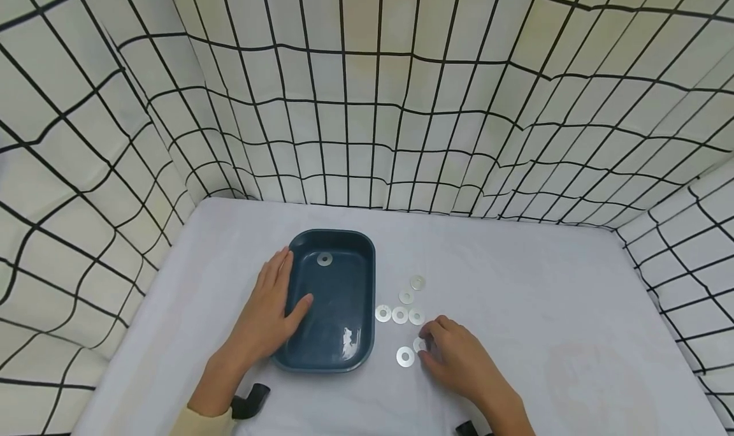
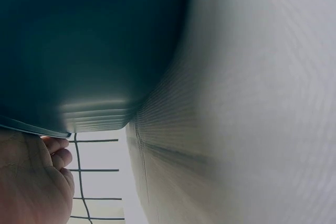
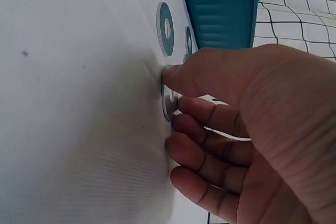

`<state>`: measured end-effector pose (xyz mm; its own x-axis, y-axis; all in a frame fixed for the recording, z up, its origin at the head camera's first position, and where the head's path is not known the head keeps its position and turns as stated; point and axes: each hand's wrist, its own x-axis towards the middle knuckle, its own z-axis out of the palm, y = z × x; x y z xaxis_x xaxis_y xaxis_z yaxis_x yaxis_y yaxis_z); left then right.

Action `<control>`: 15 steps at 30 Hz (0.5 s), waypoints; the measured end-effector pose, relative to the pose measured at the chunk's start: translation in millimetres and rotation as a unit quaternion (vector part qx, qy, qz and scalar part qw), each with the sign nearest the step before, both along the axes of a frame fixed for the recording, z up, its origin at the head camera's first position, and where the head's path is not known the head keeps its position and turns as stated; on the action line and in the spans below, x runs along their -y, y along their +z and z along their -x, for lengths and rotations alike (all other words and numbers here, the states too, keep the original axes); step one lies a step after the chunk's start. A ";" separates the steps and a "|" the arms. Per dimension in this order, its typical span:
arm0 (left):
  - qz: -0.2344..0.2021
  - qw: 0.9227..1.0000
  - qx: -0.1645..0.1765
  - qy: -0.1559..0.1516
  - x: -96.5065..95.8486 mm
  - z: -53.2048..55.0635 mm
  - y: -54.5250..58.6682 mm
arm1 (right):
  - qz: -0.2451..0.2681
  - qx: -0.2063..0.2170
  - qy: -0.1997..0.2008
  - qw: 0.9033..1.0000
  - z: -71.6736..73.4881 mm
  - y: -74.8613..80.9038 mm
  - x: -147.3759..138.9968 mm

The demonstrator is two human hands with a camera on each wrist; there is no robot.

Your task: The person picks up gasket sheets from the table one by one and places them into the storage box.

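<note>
A dark blue rectangular tray stands on the white-covered table, one metal washer lying inside near its far end. My left hand rests along the tray's left rim with fingers straight and the thumb reaching over the inside. To the right of the tray, my right hand pinches a flat washer by its edges between thumb and fingertips, low at the cloth. Just left of it lies another washer. Several more, among them a washer in a short row, lie farther back beside the tray.
Black wire grid backed by white cloth rises behind the table and at both sides. White cloth covers the tabletop. A black device part sits by the left wrist, another by the right.
</note>
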<state>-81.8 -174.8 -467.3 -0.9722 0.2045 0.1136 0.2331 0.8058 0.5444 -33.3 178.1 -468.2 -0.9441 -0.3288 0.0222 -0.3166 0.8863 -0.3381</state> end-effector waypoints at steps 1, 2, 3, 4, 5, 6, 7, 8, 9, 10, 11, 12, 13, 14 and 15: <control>0.000 1.000 -0.001 0.000 -0.3 -0.2 0.2 | -0.003 -0.003 -0.001 1.000 -0.2 0.3 0.1; -0.001 1.000 -0.001 0.000 -0.6 -0.5 0.8 | -0.007 -0.008 -0.002 1.000 -0.3 0.6 0.3; -0.001 1.000 -0.003 0.000 -0.8 -0.7 1.5 | -0.009 -0.014 -0.002 1.000 -0.5 0.9 0.5; -0.001 1.000 -0.004 0.001 -0.9 -0.9 1.9 | -0.011 -0.020 -0.001 1.000 -0.6 1.2 0.8; -0.001 1.000 -0.005 0.001 -1.1 -1.0 2.3 | -0.014 -0.030 0.002 0.999 -0.5 1.1 1.0; 0.000 1.000 -0.005 0.002 -1.1 -1.1 2.7 | -0.016 -0.041 0.006 0.999 -0.6 1.0 1.2; 0.000 1.000 -0.003 0.003 -0.9 -1.2 2.9 | -0.018 -0.054 0.009 0.998 -0.7 0.9 1.5; 0.000 1.000 -0.001 0.003 -0.7 -1.2 3.2 | -0.021 -0.068 0.012 0.997 -0.8 0.7 2.0; 0.001 1.000 0.001 0.003 -0.4 -1.1 3.0 | -0.024 -0.081 0.015 0.996 -1.0 0.4 2.5; 0.002 1.000 0.003 0.003 -0.3 -1.1 2.9 | -0.026 -0.095 0.017 0.995 -1.4 0.0 3.1; 0.002 1.000 0.005 0.003 -0.2 -1.1 2.8 | -0.030 -0.107 0.016 0.994 -1.7 -0.6 3.6; 0.002 1.000 0.007 0.002 -0.2 -1.0 2.8 | -0.034 -0.115 0.012 0.993 -2.3 -0.8 4.4; 0.002 1.000 0.008 0.002 -0.3 -0.8 2.4 | -0.037 -0.122 0.007 0.992 -2.8 -1.2 5.3; 0.002 1.000 0.006 0.001 -0.7 -0.6 2.3 | -0.041 -0.126 0.002 0.991 -3.4 -1.4 6.3; 0.001 1.000 0.005 0.000 -1.3 -0.3 2.1 | -0.045 -0.124 -0.005 0.991 -4.1 -1.5 7.3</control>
